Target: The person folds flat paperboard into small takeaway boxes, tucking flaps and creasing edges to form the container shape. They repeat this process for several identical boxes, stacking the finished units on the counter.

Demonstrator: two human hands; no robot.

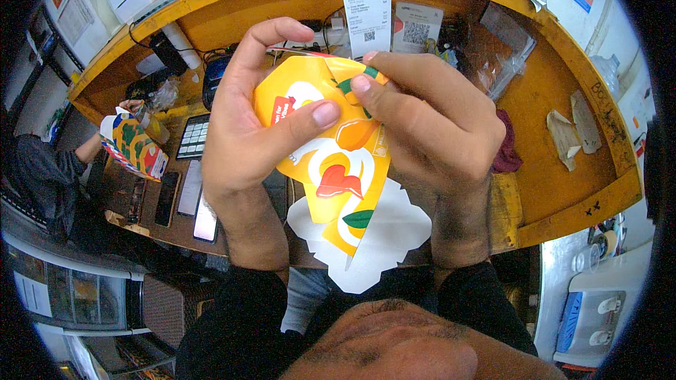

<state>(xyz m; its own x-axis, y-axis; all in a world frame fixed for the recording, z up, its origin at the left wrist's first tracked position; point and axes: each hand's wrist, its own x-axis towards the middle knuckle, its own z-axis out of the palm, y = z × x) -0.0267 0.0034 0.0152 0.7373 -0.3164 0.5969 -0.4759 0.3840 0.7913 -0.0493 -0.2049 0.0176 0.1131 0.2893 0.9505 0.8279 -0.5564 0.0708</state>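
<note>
Held up in front of me is a partly folded yellow cardboard carton [336, 139], printed with a red heart, orange fruit and green leaves. Its white, unprinted inner side fans out with scalloped flaps [394, 226] below the printed part. My left hand [257, 123] grips the left side, thumb across the printed face and index finger raised at the top. With thumb and fingers, my right hand [440, 116] pinches the upper right corner, where the card folds over. The fingers behind the carton are hidden.
Several phones, one a dark phone [167, 198], and a keypad [193, 136] lie on the desk at left. Beyond them another person's hand [131, 106] is at a similar colourful carton [134, 144]. A paper receipt [365, 10] hangs at the back. Yellow raised walls [591, 200] edge the desk.
</note>
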